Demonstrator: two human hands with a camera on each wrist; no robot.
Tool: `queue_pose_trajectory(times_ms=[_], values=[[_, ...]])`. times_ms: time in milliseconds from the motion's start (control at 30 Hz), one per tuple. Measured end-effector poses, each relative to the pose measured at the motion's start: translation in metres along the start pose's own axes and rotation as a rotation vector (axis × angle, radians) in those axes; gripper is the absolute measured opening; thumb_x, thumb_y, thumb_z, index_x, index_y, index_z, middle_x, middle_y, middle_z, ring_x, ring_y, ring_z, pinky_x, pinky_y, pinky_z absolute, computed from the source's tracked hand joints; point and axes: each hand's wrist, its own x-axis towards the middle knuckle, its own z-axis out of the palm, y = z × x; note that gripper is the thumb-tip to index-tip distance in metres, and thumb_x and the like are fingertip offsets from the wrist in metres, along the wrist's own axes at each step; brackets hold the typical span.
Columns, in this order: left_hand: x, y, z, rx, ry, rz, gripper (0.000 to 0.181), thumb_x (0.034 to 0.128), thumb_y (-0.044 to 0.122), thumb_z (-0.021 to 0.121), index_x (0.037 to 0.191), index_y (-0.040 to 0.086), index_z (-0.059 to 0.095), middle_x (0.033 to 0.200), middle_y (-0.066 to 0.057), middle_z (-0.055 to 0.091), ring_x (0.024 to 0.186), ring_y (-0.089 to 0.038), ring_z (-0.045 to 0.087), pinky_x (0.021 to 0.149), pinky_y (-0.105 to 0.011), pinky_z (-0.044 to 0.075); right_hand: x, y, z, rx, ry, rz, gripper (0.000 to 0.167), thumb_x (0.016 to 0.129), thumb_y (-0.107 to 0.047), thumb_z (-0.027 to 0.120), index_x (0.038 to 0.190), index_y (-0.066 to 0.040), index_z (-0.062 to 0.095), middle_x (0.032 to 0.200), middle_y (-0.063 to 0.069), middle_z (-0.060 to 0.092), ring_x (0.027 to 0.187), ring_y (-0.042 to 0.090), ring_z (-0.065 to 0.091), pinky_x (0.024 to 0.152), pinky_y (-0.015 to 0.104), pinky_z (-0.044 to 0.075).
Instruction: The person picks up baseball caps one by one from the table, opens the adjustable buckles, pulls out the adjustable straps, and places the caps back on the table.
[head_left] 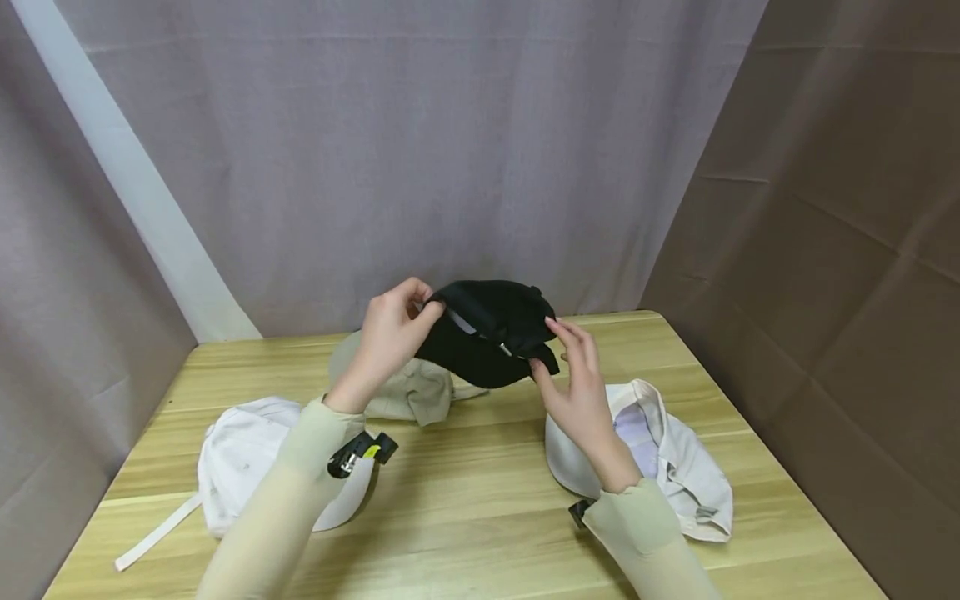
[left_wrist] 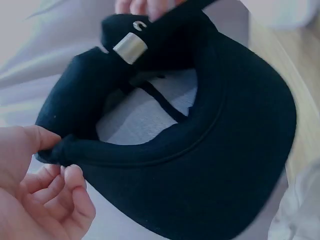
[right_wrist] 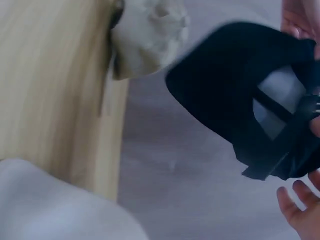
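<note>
A black cap (head_left: 487, 308) is held up above the far part of the table, its brim (left_wrist: 225, 145) hanging down and its inside showing. Thumb and fingers of my left hand (head_left: 393, 325) pinch the cap's edge, beside the brim in the left wrist view. On the opposite side, my right hand (head_left: 577, 400) holds the back of the cap near its strap, thumb below and fingers above. A silver buckle (left_wrist: 131, 48) shows on the strap. The right hand is partly cut off in the right wrist view.
Behind the black cap lies a beige cap (head_left: 412, 392) on the wooden table (head_left: 457, 492). A white cap (head_left: 243, 458) with a loose strap (head_left: 157, 533) lies at left. At right, a cream cap (head_left: 693, 467) shows its inside. Grey curtains (head_left: 420, 150) stand behind the table.
</note>
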Motion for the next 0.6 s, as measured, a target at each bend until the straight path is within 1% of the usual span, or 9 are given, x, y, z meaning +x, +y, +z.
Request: queue_pose_trajectory(times_ms=[67,167,267,367,433,500,567,600], values=[[-0.012,0.003,-0.008,-0.049,-0.029,-0.010,0.011,0.0955,0.014,0.064,0.085,0.011,0.062,0.066,-0.001,0.053,0.057,-0.017,0.044,0.056,-0.030,0.035,0.000,-0.008,-0.004,0.025,-0.010,-0.041,0.064,0.086,-0.001,0.074,0.145,-0.012,0.051,0.146,0.019,0.042,0.129,0.033,0.046,0.093,0.046,0.043],[-0.030,0.004,-0.018,-0.128,-0.088,-0.049,0.013,0.0964,0.013,0.064,0.084,0.010,0.061,0.062,0.000,0.047,0.053,-0.015,0.042,0.053,-0.027,0.034,0.001,-0.019,-0.008,0.039,-0.067,-0.073,0.060,0.083,-0.003,0.078,0.139,-0.014,0.058,0.147,0.014,0.043,0.132,0.031,0.044,0.097,0.045,0.040],[-0.049,0.001,-0.025,-0.211,-0.145,-0.114,0.012,0.0975,0.011,0.063,0.086,0.007,0.062,0.061,0.000,0.047,0.051,-0.014,0.044,0.050,-0.026,0.036,-0.003,-0.025,-0.008,0.070,-0.138,-0.072,0.048,0.084,-0.004,0.078,0.130,-0.013,0.064,0.144,0.009,0.049,0.132,0.030,0.044,0.102,0.046,0.039],[-0.069,-0.006,-0.031,-0.248,-0.217,-0.172,0.013,0.0985,0.013,0.064,0.088,0.006,0.062,0.062,0.000,0.049,0.053,-0.015,0.049,0.052,-0.026,0.040,-0.012,-0.028,-0.006,0.097,-0.190,-0.052,0.032,0.089,-0.006,0.075,0.121,-0.008,0.068,0.135,0.006,0.057,0.127,0.027,0.050,0.103,0.042,0.042],[-0.083,-0.013,-0.034,-0.222,-0.275,-0.191,0.015,0.0993,0.017,0.064,0.088,0.008,0.062,0.062,-0.001,0.051,0.055,-0.017,0.053,0.054,-0.026,0.042,-0.018,-0.029,-0.003,0.101,-0.212,-0.039,0.021,0.092,-0.007,0.073,0.113,-0.007,0.070,0.125,0.004,0.064,0.121,0.025,0.055,0.101,0.038,0.044],[-0.096,-0.020,-0.036,-0.190,-0.322,-0.201,0.017,0.0999,0.020,0.064,0.088,0.009,0.061,0.063,-0.002,0.053,0.056,-0.018,0.055,0.057,-0.027,0.044,-0.023,-0.030,0.001,0.099,-0.236,-0.025,0.013,0.093,-0.009,0.072,0.107,-0.008,0.071,0.116,0.002,0.067,0.115,0.022,0.058,0.099,0.033,0.045],[-0.107,-0.026,-0.036,-0.142,-0.334,-0.210,0.017,0.1000,0.021,0.064,0.088,0.010,0.060,0.063,-0.003,0.054,0.057,-0.018,0.057,0.058,-0.027,0.045,-0.027,-0.031,0.004,0.106,-0.255,-0.013,0.008,0.094,-0.009,0.071,0.101,-0.010,0.071,0.109,0.001,0.069,0.109,0.020,0.061,0.097,0.031,0.046],[-0.112,-0.028,-0.036,-0.112,-0.321,-0.211,0.016,0.0996,0.022,0.065,0.089,0.011,0.059,0.066,-0.003,0.055,0.058,-0.017,0.057,0.058,-0.028,0.046,-0.028,-0.032,0.005,0.117,-0.265,-0.006,0.006,0.094,-0.010,0.071,0.099,-0.011,0.070,0.106,0.000,0.069,0.108,0.019,0.061,0.096,0.031,0.046]])
